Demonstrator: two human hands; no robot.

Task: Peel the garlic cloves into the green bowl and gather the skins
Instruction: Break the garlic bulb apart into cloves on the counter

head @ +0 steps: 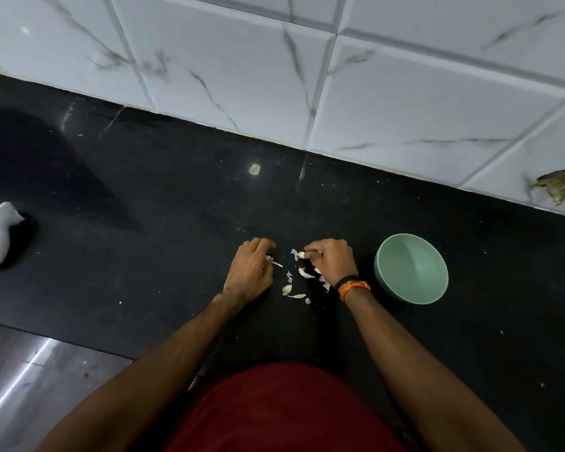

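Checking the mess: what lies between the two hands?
Head view: loose garlic skins scattered on the black counter between left hand and right hand.

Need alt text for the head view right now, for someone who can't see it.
Two hands work over scattered garlic skins on a black counter: the right hand pinches a pale clove, the left hand grips a small scrap. The green bowl sits empty to the right.

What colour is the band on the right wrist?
Orange, with a black band beside it; the orange band shows in the head view.
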